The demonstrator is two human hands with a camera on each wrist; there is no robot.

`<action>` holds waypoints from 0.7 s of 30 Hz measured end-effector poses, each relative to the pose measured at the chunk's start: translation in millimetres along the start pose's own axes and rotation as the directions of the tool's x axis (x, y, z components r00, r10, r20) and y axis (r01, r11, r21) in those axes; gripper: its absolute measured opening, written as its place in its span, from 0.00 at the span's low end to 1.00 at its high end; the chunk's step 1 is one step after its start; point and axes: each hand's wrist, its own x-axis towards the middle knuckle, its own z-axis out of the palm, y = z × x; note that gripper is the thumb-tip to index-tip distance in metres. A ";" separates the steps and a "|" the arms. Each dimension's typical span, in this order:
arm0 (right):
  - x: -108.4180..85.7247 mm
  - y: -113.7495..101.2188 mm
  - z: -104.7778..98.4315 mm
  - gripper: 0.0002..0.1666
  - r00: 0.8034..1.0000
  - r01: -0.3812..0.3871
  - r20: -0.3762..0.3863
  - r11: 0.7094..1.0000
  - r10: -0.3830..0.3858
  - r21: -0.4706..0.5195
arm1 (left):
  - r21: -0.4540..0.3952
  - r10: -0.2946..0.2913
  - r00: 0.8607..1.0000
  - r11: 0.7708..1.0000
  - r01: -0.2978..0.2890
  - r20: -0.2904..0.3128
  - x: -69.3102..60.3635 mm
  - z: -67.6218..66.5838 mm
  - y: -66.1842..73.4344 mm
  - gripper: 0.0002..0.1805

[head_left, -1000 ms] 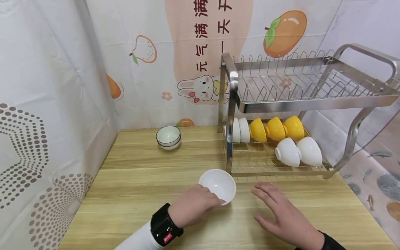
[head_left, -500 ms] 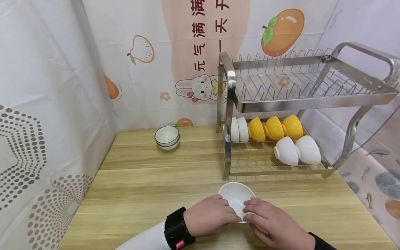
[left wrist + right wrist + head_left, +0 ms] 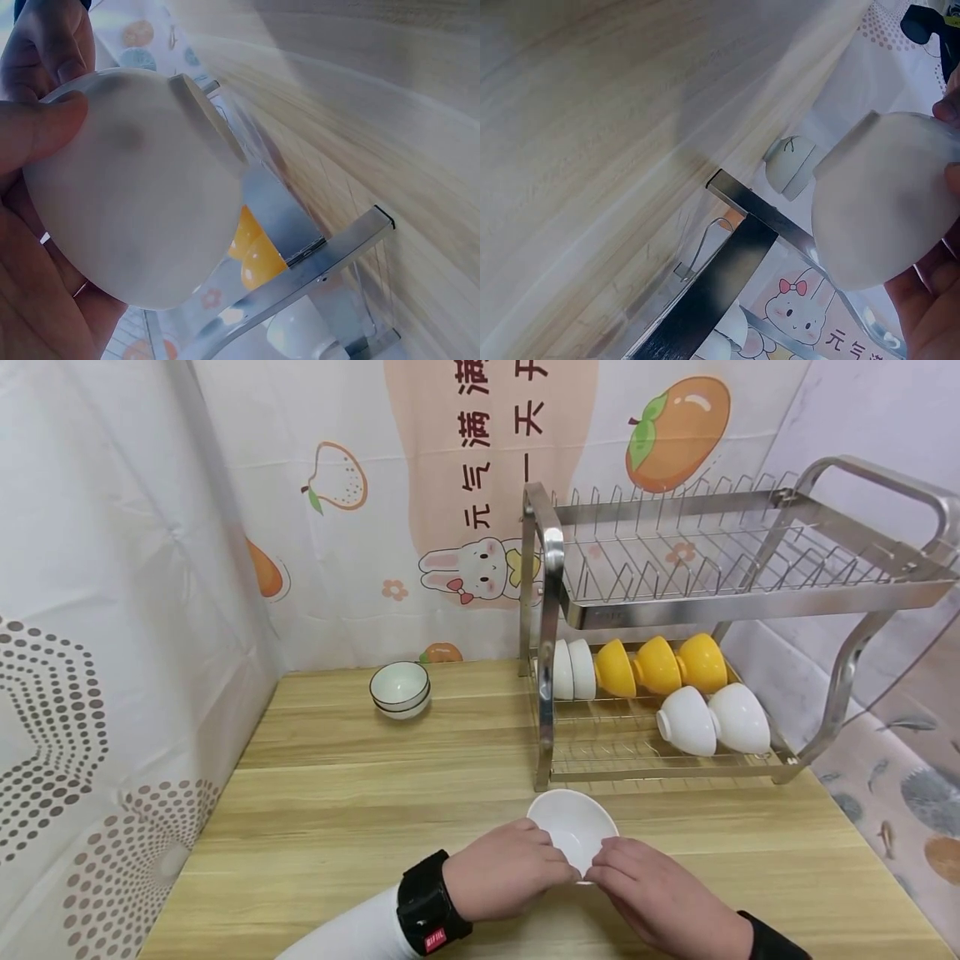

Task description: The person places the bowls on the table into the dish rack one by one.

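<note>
A white bowl [image 3: 567,825] is off the table, in front of the rack. My left hand [image 3: 504,870] grips its near rim from the left, fingers over the edge and thumb [image 3: 45,127] against the outer wall. From the right, my right hand [image 3: 658,893] pinches the same rim, its fingertips close beside the left ones. Both wrist views show the bowl's smooth outside and foot ring, tilted, with the tabletop [image 3: 360,90] apart from it.
A two-tier metal dish rack [image 3: 675,774] stands at the right. Its lower tier bears yellow bowls [image 3: 657,666] and white bowls [image 3: 738,718]; wire slots line its upper tier. Two stacked dark-rimmed bowls [image 3: 401,687] sit at the back left. A printed curtain [image 3: 337,568] hangs behind.
The left hand has carried the white bowl rightward and nearer. The right hand came in from the right and took hold of the rim. Over the last half second the bowl rose slightly.
</note>
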 end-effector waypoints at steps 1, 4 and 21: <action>0.7 0.8 0.1 0.17 1.000 0.001 -0.006 1.000 -0.001 -0.004 | 0.002 -0.004 1.000 1.000 0.004 0.000 0.4 -0.3 -0.5 0.10; 2.8 4.7 -1.1 0.17 1.000 -0.009 -0.020 1.000 0.009 -0.009 | 0.010 -0.022 1.000 1.000 0.022 0.003 1.9 -1.5 -1.7 0.11; -2.5 55.4 -26.8 0.11 0.535 -0.770 0.001 0.487 0.845 0.413 | -0.042 -0.241 0.951 0.971 0.237 -0.195 -3.6 8.7 -6.4 0.40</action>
